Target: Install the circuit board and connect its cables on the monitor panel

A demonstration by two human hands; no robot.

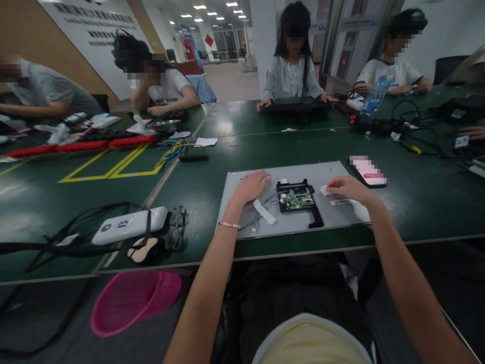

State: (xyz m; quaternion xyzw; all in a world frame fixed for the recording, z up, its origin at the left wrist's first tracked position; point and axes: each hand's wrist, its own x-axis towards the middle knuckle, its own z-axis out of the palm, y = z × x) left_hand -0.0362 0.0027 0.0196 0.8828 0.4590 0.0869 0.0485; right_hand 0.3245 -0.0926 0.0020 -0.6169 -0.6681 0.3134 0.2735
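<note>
A flat grey metal panel (pixel 261 230) lies on the table before me. Near its middle sits a green circuit board (pixel 297 201) inside a black plastic frame (pixel 317 218). My left hand (pixel 253 186) rests flat on the panel's left part, fingers stretched out, beside thin cables and a white strip (pixel 264 212). Over the panel's right part, my right hand (pixel 348 188) is closed in a pinch on a small white sticker-like piece (pixel 325 190). A white label (pixel 340 202) is on the panel just below that hand.
A pink-screened phone (pixel 367 171) lies beyond the panel's right corner. At left are a white power bank (pixel 131 226), black cables and glasses (pixel 178 227). A pink basket (pixel 136 303) stands below the table edge. Several people sit across the table, one holding a dark panel (pixel 299 107).
</note>
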